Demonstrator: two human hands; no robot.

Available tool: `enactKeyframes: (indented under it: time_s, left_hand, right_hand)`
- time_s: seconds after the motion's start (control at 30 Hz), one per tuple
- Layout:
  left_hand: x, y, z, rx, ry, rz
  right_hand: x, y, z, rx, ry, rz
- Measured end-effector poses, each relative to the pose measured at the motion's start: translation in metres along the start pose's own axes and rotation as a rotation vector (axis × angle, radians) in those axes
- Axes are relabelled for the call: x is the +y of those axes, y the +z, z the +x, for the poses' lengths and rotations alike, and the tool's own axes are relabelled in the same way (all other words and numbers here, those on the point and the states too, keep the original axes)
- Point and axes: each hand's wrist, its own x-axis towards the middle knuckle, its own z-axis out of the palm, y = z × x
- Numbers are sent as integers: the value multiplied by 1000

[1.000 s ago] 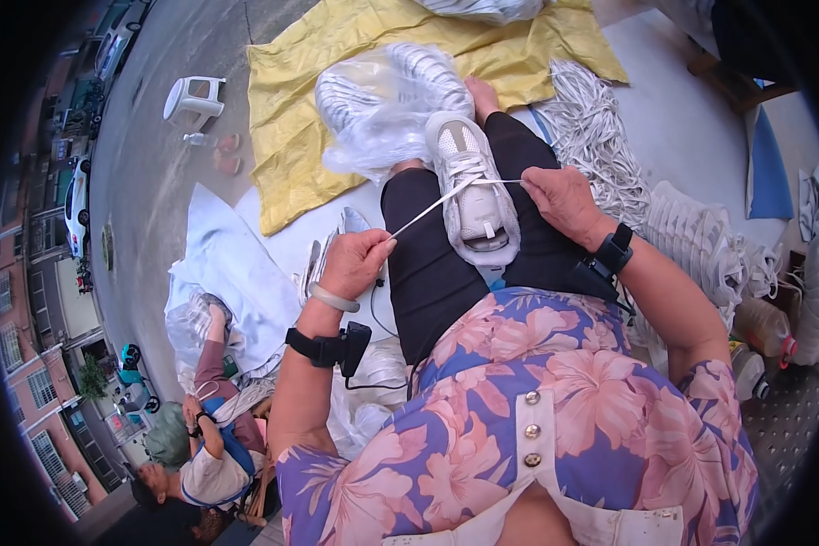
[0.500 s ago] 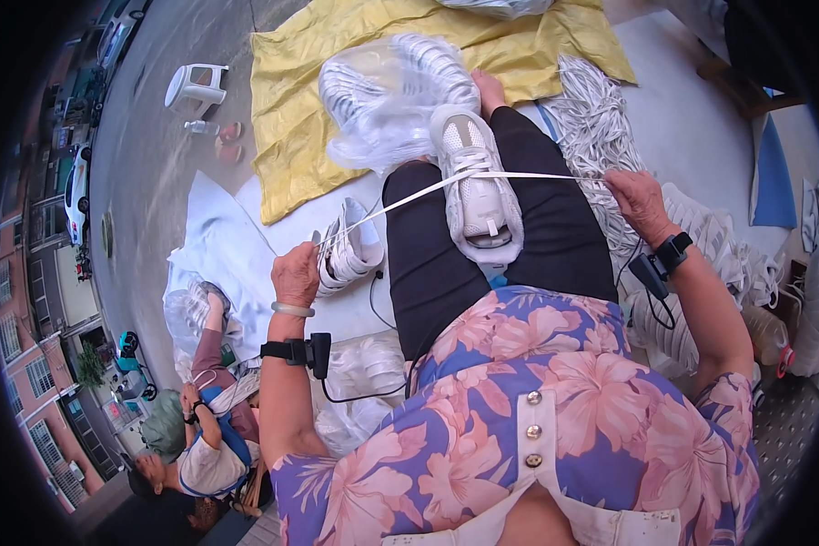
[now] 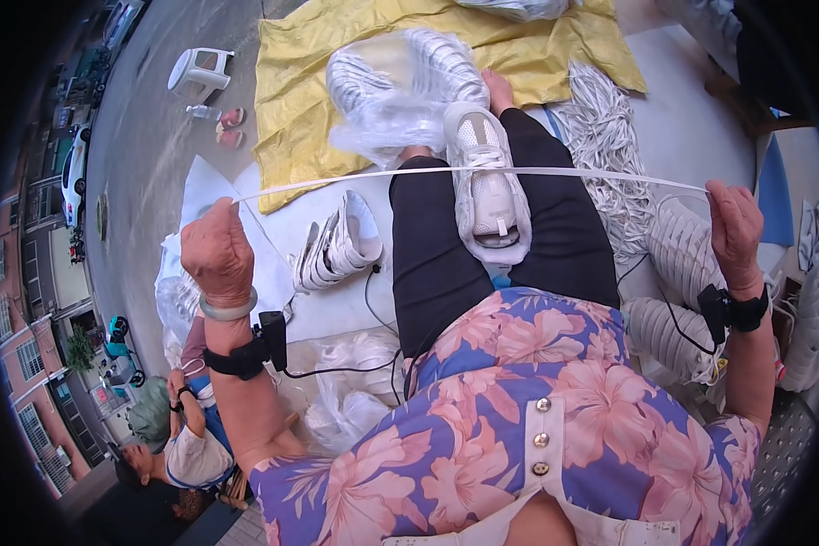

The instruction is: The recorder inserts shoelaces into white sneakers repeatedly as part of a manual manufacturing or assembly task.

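Left hand and right hand each closed on one end of a white shoelace, pulled taut, level across the white sneaker on the lap; lace judged light, limp, slippery, best gripped near ends.

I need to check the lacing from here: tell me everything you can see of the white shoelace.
The white shoelace is a flat, woven-looking band, pulled taut in a nearly straight line across the picture. It passes through the lacing of the white sneaker lying on the person's lap, toe pointing away. The left hand has one end in its closed grip, the right hand the other, both spread wide apart. Its tips are hidden.
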Motion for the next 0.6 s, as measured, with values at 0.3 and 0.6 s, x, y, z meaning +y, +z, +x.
enactKeyframes:
  time_s: [0.3, 0.6]
  left_hand:
    - [-57, 20, -127, -485, -430, -97]
    - [-62, 3, -86, -138, -380, -13]
  right_hand:
    - [68, 27, -144, -639, 483, 1]
    - [-40, 115, -24, -326, 152, 395]
